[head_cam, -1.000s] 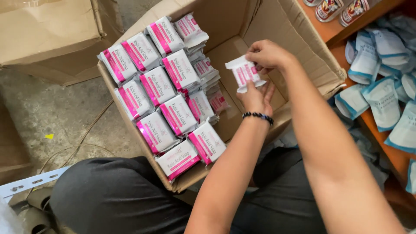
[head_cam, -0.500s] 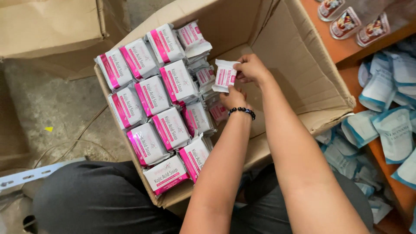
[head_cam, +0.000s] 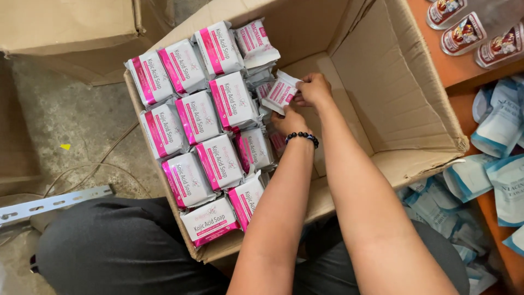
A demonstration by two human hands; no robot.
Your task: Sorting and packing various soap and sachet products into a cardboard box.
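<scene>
A big open cardboard box [head_cam: 415, 125] stands in front of my knees. Its left half is packed with several white soap packets with pink bands [head_cam: 218, 158], set in rows. My right hand [head_cam: 313, 89] pinches one such packet [head_cam: 279, 93] by its edge, just above the stack near the box's middle. My left hand [head_cam: 288, 121], with a black bead bracelet at the wrist, reaches down beside the rows under that packet; its fingers are partly hidden among the packets. The right half of the box shows bare cardboard.
A second cardboard box [head_cam: 65, 27] sits at the upper left on the concrete floor. A metal slotted rail [head_cam: 54, 201] lies at the left. On the right, an orange shelf [head_cam: 464, 71] carries blue-white pouches [head_cam: 502, 125] and small sachets [head_cam: 469, 33].
My right hand has carried the packet down and left toward the stacked rows. The view has shifted, so the box sits more to the centre and right.
</scene>
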